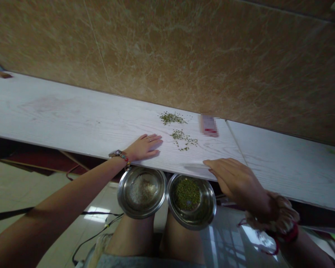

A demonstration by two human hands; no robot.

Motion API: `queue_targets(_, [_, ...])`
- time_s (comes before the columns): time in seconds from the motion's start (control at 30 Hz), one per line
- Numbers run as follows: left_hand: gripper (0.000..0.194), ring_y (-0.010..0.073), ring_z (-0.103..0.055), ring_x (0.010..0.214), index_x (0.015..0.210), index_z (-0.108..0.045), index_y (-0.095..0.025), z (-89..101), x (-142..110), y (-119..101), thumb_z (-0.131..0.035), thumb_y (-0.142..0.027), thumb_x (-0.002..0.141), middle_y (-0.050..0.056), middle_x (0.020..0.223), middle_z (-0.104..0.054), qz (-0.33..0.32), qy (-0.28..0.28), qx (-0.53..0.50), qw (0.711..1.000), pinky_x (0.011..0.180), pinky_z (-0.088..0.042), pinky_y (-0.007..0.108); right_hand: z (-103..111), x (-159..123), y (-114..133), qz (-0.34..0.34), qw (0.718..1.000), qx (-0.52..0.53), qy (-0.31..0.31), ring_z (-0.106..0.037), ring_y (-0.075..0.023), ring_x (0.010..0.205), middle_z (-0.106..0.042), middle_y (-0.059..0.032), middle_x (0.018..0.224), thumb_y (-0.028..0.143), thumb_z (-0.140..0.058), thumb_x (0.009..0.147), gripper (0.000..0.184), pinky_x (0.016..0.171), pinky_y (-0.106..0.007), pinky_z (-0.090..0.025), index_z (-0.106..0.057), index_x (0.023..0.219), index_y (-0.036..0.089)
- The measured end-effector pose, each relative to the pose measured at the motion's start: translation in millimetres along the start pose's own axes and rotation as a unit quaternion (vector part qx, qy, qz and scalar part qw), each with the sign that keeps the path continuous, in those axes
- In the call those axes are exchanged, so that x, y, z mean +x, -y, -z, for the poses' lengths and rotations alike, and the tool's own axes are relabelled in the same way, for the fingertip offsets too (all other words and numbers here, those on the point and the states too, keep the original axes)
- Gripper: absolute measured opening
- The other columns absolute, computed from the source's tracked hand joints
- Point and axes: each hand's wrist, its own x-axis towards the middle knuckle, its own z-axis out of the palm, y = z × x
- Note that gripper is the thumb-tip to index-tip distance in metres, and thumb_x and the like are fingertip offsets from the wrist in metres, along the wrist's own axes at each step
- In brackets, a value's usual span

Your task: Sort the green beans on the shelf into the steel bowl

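My left hand (143, 147) lies flat on the white board, its fingers spread and holding nothing. Just beyond its fingertips are two loose patches of small green mung beans: a farther patch (171, 118) and a nearer, more scattered patch (182, 138). My right hand (233, 175) hovers over the front edge with its fingers stretched out together, and nothing shows in it. Below the edge, a steel bowl (210, 203) with a heap of mung beans (187, 193) sits on my right knee. Another steel bowl (123, 195) on my left knee contains pale and brownish bits too fine to name.
The white wood-grain board (44, 108) runs along a brown marbled wall (167, 56). Near the wall lies a blurred-out rectangular item (209, 125). A brown object (0, 73) rests at the far left. A black cable (95, 238) trails over the tiled floor.
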Motion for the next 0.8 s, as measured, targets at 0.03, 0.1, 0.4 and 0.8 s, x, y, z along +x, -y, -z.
queue_targets(0.03, [0.048,0.0219,-0.029,0.135,0.134,-0.039,-0.023,0.3,0,0,-0.037,-0.046,0.092,0.005,0.148,-0.034,0.002,0.002,-0.001,1.000,0.109,-0.022,0.043,-2,1,-5,-0.007,1.000,-0.019,-0.006,-0.062,-0.0171,0.075,-0.071,-0.0066,0.085,0.004,-0.041,0.083,0.030,0.069,-0.030,-0.048,-0.062,0.102,0.014])
queue_targets(0.1, [0.049,0.0222,-0.029,0.136,0.134,-0.039,-0.022,0.6,0,0,-0.037,-0.046,0.092,0.005,0.148,-0.034,0.004,0.005,-0.004,1.000,0.109,-0.021,0.044,-9,1,-16,-0.024,0.998,-0.053,-0.006,-0.062,-0.0183,0.075,-0.071,-0.0072,0.084,0.004,-0.043,0.082,0.030,0.069,-0.031,-0.047,-0.062,0.103,0.013])
queue_targets(0.4, [0.047,0.0214,-0.031,0.135,0.133,-0.039,-0.025,-0.3,0,1,-0.039,-0.046,0.091,0.003,0.148,-0.034,0.003,-0.004,-0.004,1.000,0.109,-0.021,0.042,-40,-5,-28,-0.038,0.995,-0.093,0.028,-0.061,-0.0181,0.074,-0.070,-0.0078,0.085,0.000,-0.041,0.079,0.033,0.067,-0.031,-0.044,-0.064,0.100,0.013])
queue_targets(0.8, [0.048,0.0215,-0.030,0.135,0.133,-0.040,-0.023,0.8,1,-1,-0.039,-0.045,0.091,0.004,0.147,-0.035,0.012,0.005,-0.001,1.000,0.110,-0.020,0.042,-52,-9,-57,-0.079,0.988,-0.135,0.013,-0.062,-0.0193,0.073,-0.071,-0.0080,0.082,0.004,-0.042,0.082,0.030,0.066,-0.032,-0.044,-0.065,0.099,0.013])
